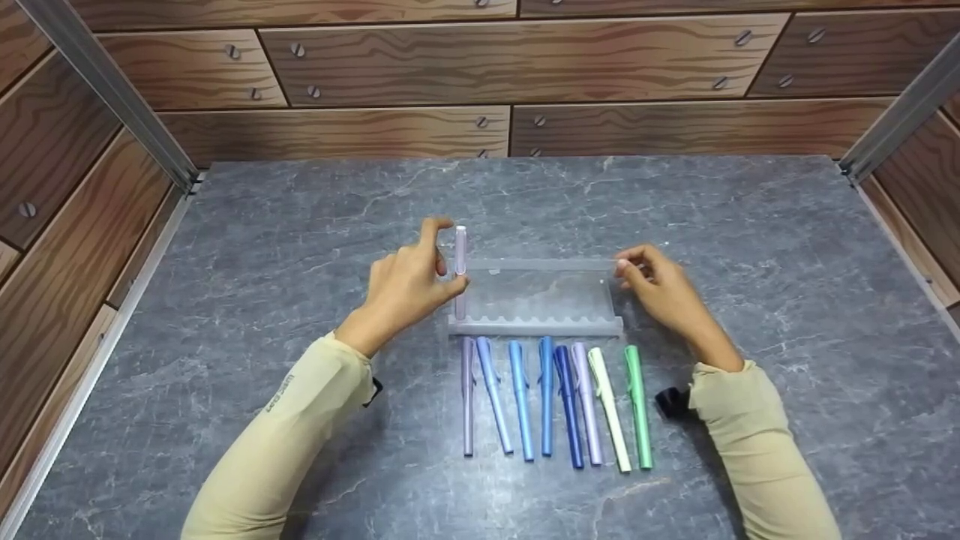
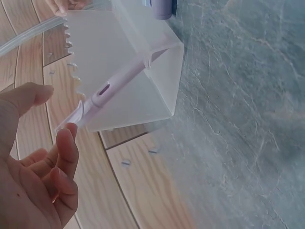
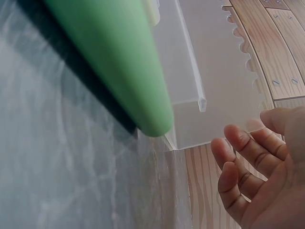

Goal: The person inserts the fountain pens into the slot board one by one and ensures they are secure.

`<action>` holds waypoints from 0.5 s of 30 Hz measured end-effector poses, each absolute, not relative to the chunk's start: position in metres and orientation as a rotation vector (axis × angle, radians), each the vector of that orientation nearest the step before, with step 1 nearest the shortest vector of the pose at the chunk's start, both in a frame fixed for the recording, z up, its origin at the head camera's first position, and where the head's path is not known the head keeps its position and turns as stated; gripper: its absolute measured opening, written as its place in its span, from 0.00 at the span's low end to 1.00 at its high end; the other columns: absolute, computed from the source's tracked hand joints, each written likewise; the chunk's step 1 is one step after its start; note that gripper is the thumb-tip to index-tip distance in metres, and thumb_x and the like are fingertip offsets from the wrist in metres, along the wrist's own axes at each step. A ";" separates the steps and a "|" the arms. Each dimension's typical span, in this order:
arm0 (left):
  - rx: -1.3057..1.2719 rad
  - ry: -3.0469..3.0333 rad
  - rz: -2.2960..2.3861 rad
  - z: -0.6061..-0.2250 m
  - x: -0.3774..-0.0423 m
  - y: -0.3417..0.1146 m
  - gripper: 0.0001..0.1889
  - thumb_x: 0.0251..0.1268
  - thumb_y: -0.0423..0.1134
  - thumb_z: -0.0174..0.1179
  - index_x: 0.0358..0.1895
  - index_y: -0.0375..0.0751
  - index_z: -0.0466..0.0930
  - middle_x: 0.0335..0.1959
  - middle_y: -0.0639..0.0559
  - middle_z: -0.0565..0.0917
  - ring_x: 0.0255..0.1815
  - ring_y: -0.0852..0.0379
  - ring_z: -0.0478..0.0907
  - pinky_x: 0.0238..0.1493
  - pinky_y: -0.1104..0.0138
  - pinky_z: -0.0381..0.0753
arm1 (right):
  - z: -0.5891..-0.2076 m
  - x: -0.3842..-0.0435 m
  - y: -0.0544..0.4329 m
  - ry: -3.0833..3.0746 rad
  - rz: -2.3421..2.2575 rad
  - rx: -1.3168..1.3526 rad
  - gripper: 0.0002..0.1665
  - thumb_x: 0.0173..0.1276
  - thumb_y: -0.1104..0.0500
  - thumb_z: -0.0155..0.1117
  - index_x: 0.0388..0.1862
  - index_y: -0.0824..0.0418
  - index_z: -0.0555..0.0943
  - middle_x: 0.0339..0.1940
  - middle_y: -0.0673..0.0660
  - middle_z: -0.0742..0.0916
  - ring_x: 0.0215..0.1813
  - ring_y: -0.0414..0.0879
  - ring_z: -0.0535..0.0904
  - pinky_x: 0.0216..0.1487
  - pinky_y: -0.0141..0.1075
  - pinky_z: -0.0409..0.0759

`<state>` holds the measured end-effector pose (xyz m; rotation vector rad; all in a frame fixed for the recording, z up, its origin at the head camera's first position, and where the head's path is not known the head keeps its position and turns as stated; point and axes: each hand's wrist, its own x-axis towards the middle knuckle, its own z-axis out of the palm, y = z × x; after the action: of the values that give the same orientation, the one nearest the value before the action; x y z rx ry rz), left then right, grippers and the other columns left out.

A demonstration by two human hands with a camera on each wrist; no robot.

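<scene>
- Pen stand: translucent, colourless plastic, one piece, scalloped along its upper edge and its near ledge; set on the grey marbled table, beyond the loose pens.
- Lilac pen: pale, glossy; clip on the cap, oval window in the barrel; leaning at the stand's left end, cap end up, lower end at the near ledge.
- Left hand: thumb and forefinger spread wide beside the lilac pen, other fingers loosely bent; a fingertip by the cap, no grip taken.
- Right hand: thumb and forefinger nearly together, pinching the stand's upper right corner; remaining fingers loosely bent.
- Loose pens, eight, in an uneven row just before the stand, clipped caps towards it. Left to right: muted purple, periwinkle, light blue, mid-blue, dark blue, second lilac, pale yellow-green, green.
</scene>
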<state>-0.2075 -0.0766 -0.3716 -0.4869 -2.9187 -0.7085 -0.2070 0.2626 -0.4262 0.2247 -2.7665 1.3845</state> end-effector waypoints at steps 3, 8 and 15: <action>-0.517 -2.921 -0.699 -0.371 -0.203 -0.077 0.36 0.56 0.54 0.66 0.66 0.50 0.61 0.29 0.54 0.83 0.18 0.58 0.71 0.17 0.67 0.63 | -0.426 -0.207 0.263 -2.771 1.378 0.225 0.19 0.76 0.54 0.49 0.54 0.68 0.74 0.44 0.66 0.83 0.44 0.57 0.83 0.41 0.24 0.76; -0.535 -2.950 -0.704 -0.371 -0.196 -0.078 0.38 0.55 0.59 0.65 0.66 0.51 0.61 0.29 0.55 0.83 0.19 0.58 0.72 0.18 0.67 0.66 | -0.427 -0.208 0.264 -2.771 1.362 0.232 0.19 0.76 0.54 0.49 0.54 0.68 0.74 0.44 0.66 0.83 0.43 0.56 0.83 0.41 0.24 0.76; -0.576 -2.994 -0.721 -0.372 -0.186 -0.079 0.38 0.53 0.61 0.65 0.65 0.50 0.62 0.29 0.57 0.83 0.19 0.58 0.73 0.18 0.66 0.67 | -0.427 -0.209 0.263 -2.763 1.370 0.233 0.18 0.76 0.55 0.50 0.53 0.69 0.74 0.43 0.66 0.83 0.41 0.50 0.83 0.41 0.25 0.77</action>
<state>-0.1858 -0.0790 -0.3720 -0.5761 -2.9941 -0.7206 -0.2086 0.2635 -0.4274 0.2327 -2.7632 1.3696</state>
